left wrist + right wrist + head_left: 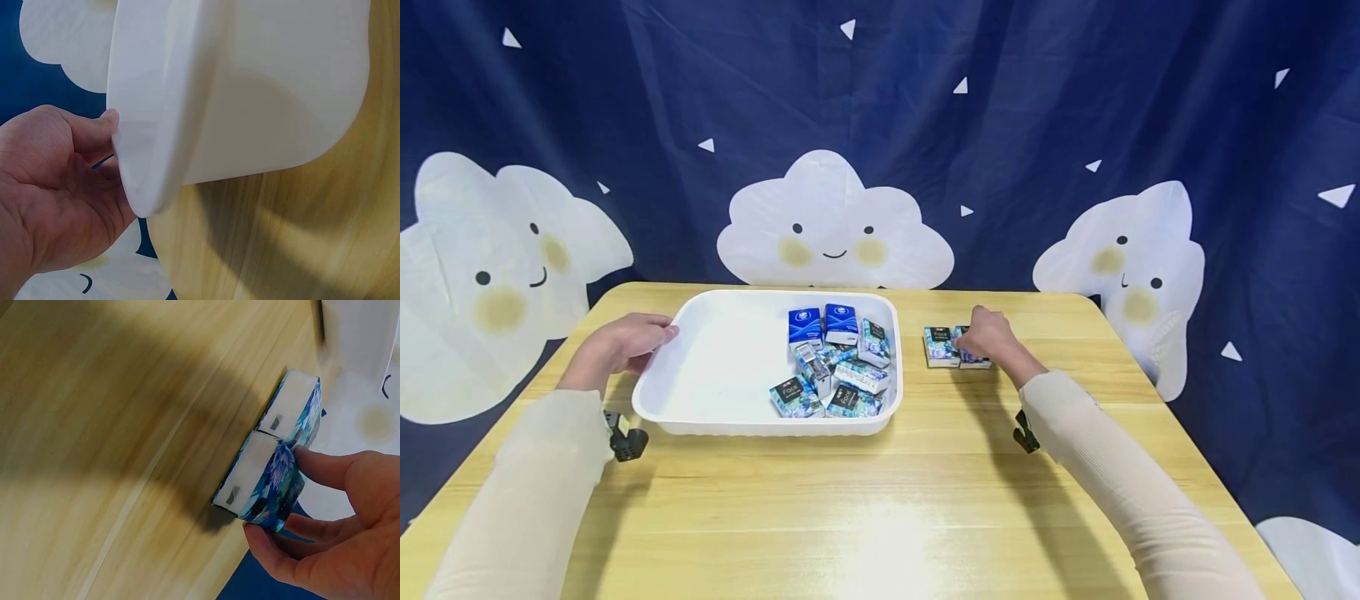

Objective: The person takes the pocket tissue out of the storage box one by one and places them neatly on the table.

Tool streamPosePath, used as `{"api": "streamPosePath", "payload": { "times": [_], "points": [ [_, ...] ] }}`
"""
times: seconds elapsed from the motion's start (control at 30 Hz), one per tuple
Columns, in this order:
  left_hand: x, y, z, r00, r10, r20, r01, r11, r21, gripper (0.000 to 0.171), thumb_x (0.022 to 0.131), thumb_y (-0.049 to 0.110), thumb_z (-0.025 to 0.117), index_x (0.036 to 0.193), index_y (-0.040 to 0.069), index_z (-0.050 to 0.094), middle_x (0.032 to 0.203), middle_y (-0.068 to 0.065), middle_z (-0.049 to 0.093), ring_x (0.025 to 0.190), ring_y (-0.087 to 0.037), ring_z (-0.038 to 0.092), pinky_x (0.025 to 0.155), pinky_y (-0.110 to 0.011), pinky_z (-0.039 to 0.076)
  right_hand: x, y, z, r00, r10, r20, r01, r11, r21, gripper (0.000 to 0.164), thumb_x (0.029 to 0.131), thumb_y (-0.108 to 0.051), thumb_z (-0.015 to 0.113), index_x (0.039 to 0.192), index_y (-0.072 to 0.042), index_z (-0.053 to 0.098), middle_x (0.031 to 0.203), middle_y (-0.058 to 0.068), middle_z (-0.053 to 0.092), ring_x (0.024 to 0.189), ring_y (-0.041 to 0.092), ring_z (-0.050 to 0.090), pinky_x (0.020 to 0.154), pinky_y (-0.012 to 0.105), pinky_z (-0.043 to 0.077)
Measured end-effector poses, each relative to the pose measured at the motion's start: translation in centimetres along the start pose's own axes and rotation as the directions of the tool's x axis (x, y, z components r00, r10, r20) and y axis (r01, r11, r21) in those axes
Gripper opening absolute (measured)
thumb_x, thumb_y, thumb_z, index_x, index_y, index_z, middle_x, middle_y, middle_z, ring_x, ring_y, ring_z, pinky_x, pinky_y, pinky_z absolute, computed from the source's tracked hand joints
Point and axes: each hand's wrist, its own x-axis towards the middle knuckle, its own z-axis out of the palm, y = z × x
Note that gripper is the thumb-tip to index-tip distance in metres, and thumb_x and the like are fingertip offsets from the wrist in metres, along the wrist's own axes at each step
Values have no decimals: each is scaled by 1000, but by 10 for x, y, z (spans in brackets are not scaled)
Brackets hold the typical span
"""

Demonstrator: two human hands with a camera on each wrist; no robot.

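Observation:
A white plastic tray [711,367] sits on the table, with several small tissue packs in its right half. Thumb on top and fingers beneath, my left hand [628,342] grips the tray's left rim [147,125]. To the right of the tray, two blue-green floral tissue packs lie side by side on the table. My right hand [992,333] holds the right-hand tissue pack [269,481] between thumb and fingers, partly covering it in the head view. The left-hand tissue pack [942,347] touches it along one side.
Inside the tray, two plain blue tissue packs [841,323] lie at the back, and floral packs [796,398] lie jumbled in front. The wooden table [820,500] reaches back to a dark blue curtain [895,108] with smiling clouds.

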Motion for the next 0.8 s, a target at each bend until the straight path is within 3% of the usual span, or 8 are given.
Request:
{"api": "streamPosePath", "payload": {
  "times": [0.37,0.6,0.8],
  "points": [
    [-1,0,0,1000,18,4,-18,1000,-24,58,111,24,31,157,-9,18,136,-30,45,99,-26,62,78,-33,56,-3,-2,-2,998,36,57,-37,999,29,88,97,-33,67,153,15,18,137,35,52,130,49,50,105,54,47],
    [-1,-1,0,1000,20,8,-20,999,-26,58,111,24,31,157,-9,17,138,-31,43,103,-28,60,79,-33,55,-8,-4,-5,990,13,139,-13,1000,-1,84,100,-38,61,155,11,19,145,32,47,132,46,50,107,54,46],
    [-1,-1,-1,1000,21,14,-20,999,-26,59,111,25,30,157,-9,14,142,-32,40,109,-32,58,81,-33,55,-10,-2,-7,986,6,168,-7,1000,8,83,100,-38,61,154,11,21,145,32,47,124,43,56,99,51,51]
  ]
}}
